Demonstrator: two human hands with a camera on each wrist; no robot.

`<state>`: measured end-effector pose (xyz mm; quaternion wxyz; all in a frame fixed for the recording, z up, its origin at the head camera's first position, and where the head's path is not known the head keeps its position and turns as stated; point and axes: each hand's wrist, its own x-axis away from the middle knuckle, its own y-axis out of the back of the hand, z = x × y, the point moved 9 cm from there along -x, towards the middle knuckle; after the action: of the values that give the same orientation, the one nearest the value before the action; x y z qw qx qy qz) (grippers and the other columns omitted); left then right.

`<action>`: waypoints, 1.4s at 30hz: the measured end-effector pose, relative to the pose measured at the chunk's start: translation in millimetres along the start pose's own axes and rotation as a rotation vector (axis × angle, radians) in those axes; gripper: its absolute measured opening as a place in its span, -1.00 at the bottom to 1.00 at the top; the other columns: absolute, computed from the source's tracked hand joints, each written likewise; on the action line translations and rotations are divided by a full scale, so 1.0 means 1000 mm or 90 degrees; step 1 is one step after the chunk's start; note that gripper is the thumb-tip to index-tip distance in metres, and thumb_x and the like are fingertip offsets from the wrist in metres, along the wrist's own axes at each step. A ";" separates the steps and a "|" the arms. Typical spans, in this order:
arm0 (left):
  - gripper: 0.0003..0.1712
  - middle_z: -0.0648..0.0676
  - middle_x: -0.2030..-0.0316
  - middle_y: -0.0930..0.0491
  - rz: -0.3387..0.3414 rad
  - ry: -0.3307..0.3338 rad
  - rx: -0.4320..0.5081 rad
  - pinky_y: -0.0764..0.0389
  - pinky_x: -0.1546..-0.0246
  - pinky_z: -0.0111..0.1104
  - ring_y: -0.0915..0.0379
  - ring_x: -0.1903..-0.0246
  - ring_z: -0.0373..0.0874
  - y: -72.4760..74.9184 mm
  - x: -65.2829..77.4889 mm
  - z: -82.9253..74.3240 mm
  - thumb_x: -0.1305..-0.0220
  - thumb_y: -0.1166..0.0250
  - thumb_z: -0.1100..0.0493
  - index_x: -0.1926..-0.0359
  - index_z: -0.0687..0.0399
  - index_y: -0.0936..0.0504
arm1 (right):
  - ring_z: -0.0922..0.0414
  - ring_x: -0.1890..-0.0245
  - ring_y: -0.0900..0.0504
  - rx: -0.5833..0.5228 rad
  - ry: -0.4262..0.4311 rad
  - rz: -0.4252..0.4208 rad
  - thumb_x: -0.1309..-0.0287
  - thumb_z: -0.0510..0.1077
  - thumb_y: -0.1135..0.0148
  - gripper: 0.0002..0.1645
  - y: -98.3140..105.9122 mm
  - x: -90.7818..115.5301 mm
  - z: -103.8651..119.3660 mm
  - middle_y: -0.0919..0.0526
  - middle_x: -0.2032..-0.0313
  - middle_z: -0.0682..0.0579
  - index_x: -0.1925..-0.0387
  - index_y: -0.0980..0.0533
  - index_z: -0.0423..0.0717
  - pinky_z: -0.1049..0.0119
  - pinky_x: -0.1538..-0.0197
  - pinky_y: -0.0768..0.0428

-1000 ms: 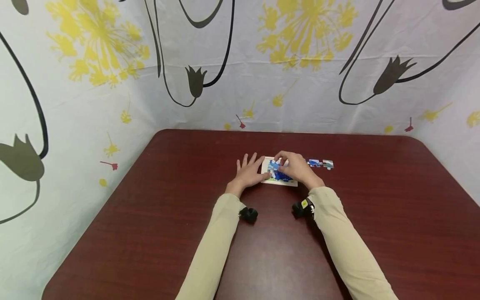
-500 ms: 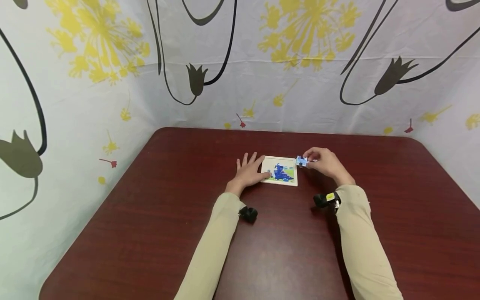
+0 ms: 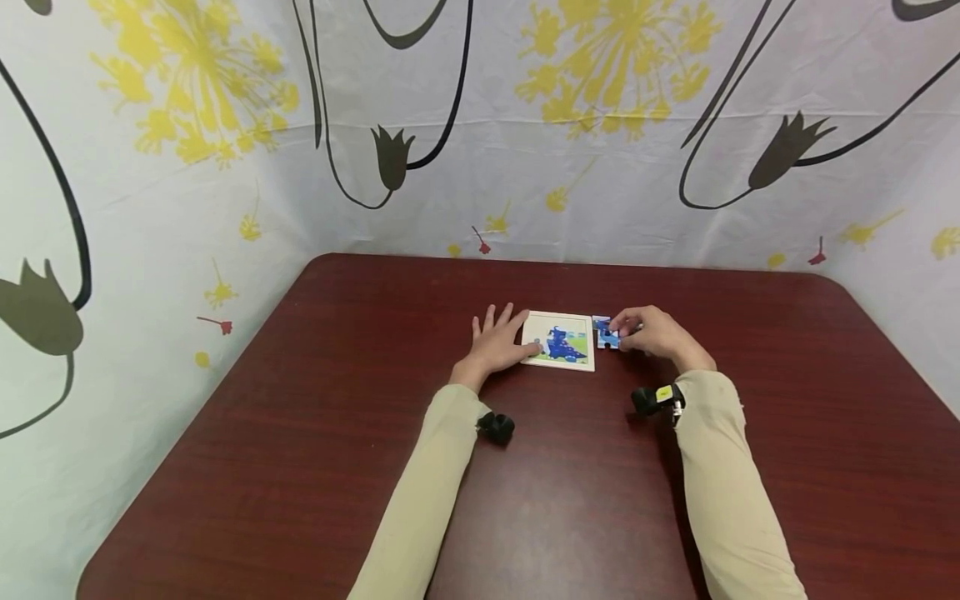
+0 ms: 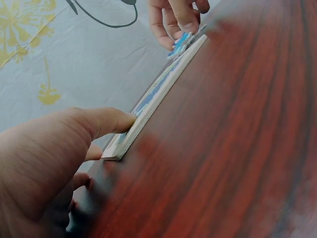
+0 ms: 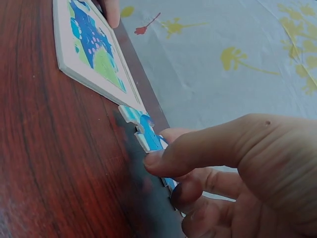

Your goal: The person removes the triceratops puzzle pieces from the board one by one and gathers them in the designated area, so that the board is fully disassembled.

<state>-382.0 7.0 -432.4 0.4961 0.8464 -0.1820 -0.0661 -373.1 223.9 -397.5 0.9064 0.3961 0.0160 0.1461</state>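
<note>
A square jigsaw tray with a pale rim lies on the table, part of a blue, green and yellow picture inside it; its upper strip shows bare. My left hand rests at its left side, fingers spread and thumb pressing on the rim area near the front left corner. Just right of the tray, blue and white jigsaw pieces lie close to its edge. My right hand pinches a jigsaw piece there between thumb and fingers; more pieces are partly hidden under the curled fingers.
The dark red wooden table has a patterned white cloth hanging behind it and to the left. A black wrist camera sits on the left wrist, another black camera on the right.
My right hand has moved from over the tray to its right side, taking a light blue piece out of the tray to the loose pieces. The left hand has stayed put.
</note>
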 end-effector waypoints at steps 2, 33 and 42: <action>-0.13 0.07 -0.44 0.17 0.001 0.002 -0.003 0.43 -0.28 0.05 0.48 -0.40 0.11 0.000 0.000 0.001 -0.21 -0.12 -0.27 -0.45 -0.14 -0.04 | 0.12 0.60 -0.38 -0.007 -0.007 0.008 0.01 -0.38 -0.23 -0.76 -0.002 -0.001 -0.001 -0.47 0.43 -0.04 0.21 -0.52 -0.32 0.28 0.56 -0.40; -0.13 0.04 -0.44 0.17 -0.007 0.009 -0.014 0.43 -0.28 0.03 0.48 -0.40 0.08 -0.003 -0.002 0.002 -0.19 -0.13 -0.27 -0.45 -0.19 -0.04 | 0.10 0.56 -0.38 -0.030 -0.044 0.012 -0.07 -0.32 -0.21 -0.73 -0.007 -0.004 -0.014 -0.49 0.34 -0.10 0.15 -0.47 -0.35 0.28 0.53 -0.42; -0.13 0.04 -0.44 0.17 -0.005 0.010 -0.015 0.43 -0.28 0.04 0.48 -0.40 0.08 -0.002 -0.001 0.001 -0.19 -0.13 -0.27 -0.45 -0.17 -0.04 | 0.10 0.57 -0.39 -0.030 -0.039 0.004 -0.05 -0.34 -0.21 -0.73 -0.006 -0.004 -0.012 -0.49 0.38 -0.09 0.17 -0.46 -0.36 0.28 0.56 -0.42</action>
<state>-383.3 7.2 -434.5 0.5068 0.8419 -0.1739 -0.0638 -376.7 227.6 -411.0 0.9151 0.3788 -0.0163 0.1375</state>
